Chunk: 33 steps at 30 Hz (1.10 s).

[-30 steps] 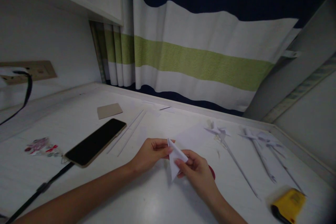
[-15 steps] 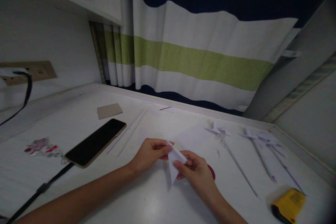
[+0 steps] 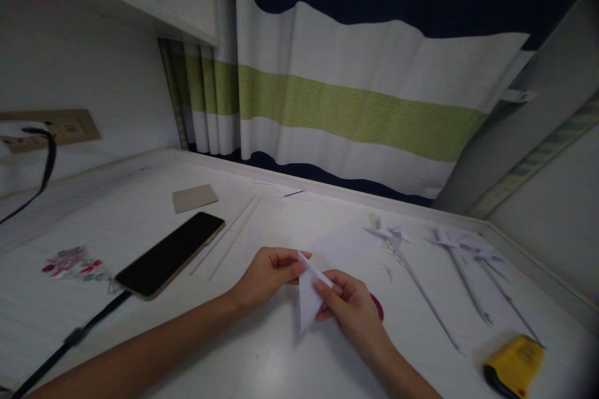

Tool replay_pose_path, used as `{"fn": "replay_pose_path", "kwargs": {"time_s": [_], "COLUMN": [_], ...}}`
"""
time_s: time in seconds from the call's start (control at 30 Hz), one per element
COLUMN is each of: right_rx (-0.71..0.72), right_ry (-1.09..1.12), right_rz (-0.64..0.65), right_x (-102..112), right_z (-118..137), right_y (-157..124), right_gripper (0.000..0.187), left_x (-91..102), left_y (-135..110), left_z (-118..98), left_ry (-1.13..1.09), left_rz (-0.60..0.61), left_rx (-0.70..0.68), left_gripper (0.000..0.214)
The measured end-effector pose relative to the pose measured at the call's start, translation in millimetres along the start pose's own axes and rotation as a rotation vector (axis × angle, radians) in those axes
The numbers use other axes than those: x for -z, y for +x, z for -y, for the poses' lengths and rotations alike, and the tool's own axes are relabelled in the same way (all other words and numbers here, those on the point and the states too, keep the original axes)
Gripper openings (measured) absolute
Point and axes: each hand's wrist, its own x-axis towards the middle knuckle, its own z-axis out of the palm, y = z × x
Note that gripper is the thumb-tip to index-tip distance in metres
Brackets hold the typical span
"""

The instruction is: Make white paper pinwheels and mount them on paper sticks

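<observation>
A small folded piece of white paper [image 3: 309,302] is held between my two hands above the white desk. My left hand [image 3: 271,271] pinches its upper corner with thumb and index finger. On the right side, my right hand [image 3: 349,302] grips the edge, its thumb pressed on the face and the fingers behind. The paper forms a pointed triangle with its tip hanging down. Behind my right hand, a red round object [image 3: 377,307] is mostly hidden. A flat white sheet [image 3: 344,243] lies on the desk just beyond my hands.
White paper pinwheels on sticks, one [image 3: 393,235] nearer the middle, lie at the right. A yellow tool [image 3: 517,361] sits at front right. To the left are two thin white sticks [image 3: 234,240], a phone [image 3: 171,255] with a strap and charms, and a beige card [image 3: 194,198].
The paper's loose lower part has swung slightly left and now shows a broader, flatter face. My right thumb has shifted a little up along it. Both hands stay in nearly the same place.
</observation>
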Motion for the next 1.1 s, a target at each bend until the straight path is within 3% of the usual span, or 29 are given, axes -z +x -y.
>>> {"fn": "replay_pose_path", "kwargs": {"time_s": [0.3, 0.6, 0.77, 1.1], "right_rx": [-0.016, 0.004, 0.045, 0.072], "right_ry": [0.025, 0.079, 0.117, 0.078], "right_rz": [0.009, 0.042, -0.007, 0.008], "right_x": [0.5, 2.6, 9.2, 7.8], "right_z": [-0.4, -2.1, 0.4, -4.6], "right_y": [1.9, 2.4, 5.5, 4.6], "right_gripper": [0.027, 0.026, 0.028, 0.02], "left_x": [2.2, 3.8, 6.3, 6.1], "left_y": [2.1, 4.0, 6.5, 6.0], "left_z": [4.2, 2.6, -2.0, 1.7], "left_ry": [-0.045, -0.028, -0.009, 0.028], "left_rz": [-0.001, -0.066, -0.134, -0.128], "left_rx": [0.036, 0.028, -0.008, -0.033], "left_gripper": [0.028, 0.022, 0.02, 0.021]}}
